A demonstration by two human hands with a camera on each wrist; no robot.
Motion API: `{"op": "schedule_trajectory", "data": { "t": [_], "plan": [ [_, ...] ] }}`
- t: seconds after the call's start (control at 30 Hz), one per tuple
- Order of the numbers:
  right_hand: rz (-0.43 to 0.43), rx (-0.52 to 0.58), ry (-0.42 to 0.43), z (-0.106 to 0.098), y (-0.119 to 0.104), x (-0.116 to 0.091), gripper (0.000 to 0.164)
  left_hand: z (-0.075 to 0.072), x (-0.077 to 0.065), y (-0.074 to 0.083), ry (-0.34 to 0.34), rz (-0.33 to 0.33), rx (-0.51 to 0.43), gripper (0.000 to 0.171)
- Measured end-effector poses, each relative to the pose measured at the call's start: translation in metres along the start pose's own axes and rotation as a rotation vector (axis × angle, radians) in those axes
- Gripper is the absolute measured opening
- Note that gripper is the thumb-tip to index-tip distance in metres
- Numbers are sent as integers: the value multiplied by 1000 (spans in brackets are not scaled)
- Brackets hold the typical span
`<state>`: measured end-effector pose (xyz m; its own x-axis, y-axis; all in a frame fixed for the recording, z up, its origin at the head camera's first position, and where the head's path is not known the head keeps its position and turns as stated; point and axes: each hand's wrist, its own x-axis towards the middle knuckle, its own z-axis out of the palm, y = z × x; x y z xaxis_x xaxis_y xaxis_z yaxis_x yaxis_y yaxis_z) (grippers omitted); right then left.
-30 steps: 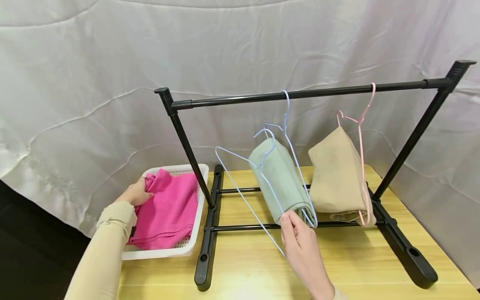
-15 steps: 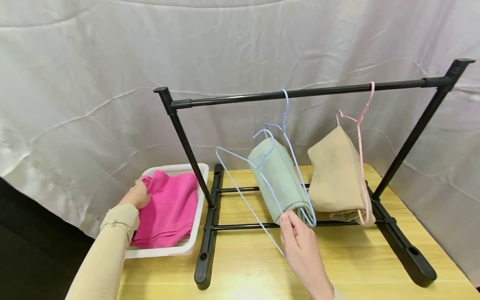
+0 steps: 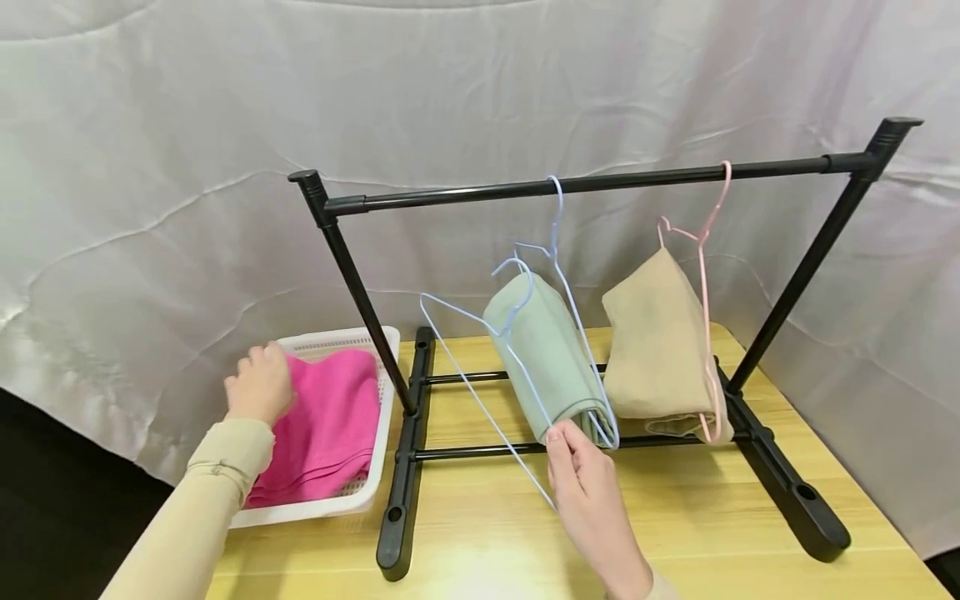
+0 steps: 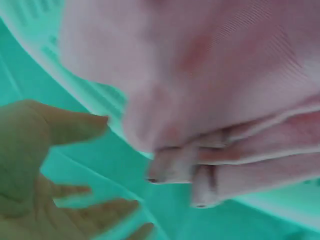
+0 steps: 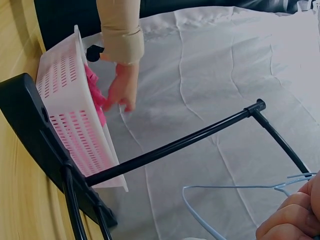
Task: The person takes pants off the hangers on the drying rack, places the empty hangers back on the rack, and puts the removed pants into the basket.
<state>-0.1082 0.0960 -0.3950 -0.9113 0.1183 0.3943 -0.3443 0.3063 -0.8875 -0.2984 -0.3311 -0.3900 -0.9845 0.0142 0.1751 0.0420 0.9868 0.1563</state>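
Over the left edge of a white plastic basket, my left hand hovers with its fingers apart. The left wrist view shows its thumb and fingers spread, holding nothing, just beside a folded pink cloth. That pink cloth lies in the basket. My right hand pinches a light blue wire hanger by its side, the hook pointing up and away. Behind this hanger, a folded pale green cloth hangs on another blue hanger from the black rail.
A black garment rack stands on the wooden table, its left foot close to the basket. On the rail's right part, a pink hanger carries a folded beige cloth. A grey curtain hangs behind.
My left hand has let go of the pink cloth's edge and lifted slightly up and left, its fingers spreading. The right hand keeps its pinch on the hanger. The head view has shifted slightly.
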Motion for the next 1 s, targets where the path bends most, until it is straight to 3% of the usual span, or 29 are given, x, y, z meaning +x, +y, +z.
{"op": "schedule_trajectory", "data": {
  "t": [0.07,0.17,0.27,0.4,0.53,0.77,0.87,1.0],
  "plan": [
    [-1,0,1,-1,0,0,31,2,1,10,-78,108,-11,61],
    [-6,-7,1,-1,0,0,31,9,2,19,-316,203,-57,70],
    [10,-16,0,-2,0,0,32,16,1,18,-492,207,-63,81],
    [35,-33,-2,-2,-1,0,33,27,-1,11,-596,175,-30,88],
    [38,-45,-8,-2,-2,0,33,32,-7,13,-641,129,-31,82],
    [32,-27,-28,-2,-4,0,33,33,-6,14,-622,149,28,76],
    [22,-35,-19,-2,-4,1,33,28,-4,14,-574,192,24,73],
    [11,-37,-14,-1,-5,2,32,19,-1,17,-441,247,35,60]
  ]
}}
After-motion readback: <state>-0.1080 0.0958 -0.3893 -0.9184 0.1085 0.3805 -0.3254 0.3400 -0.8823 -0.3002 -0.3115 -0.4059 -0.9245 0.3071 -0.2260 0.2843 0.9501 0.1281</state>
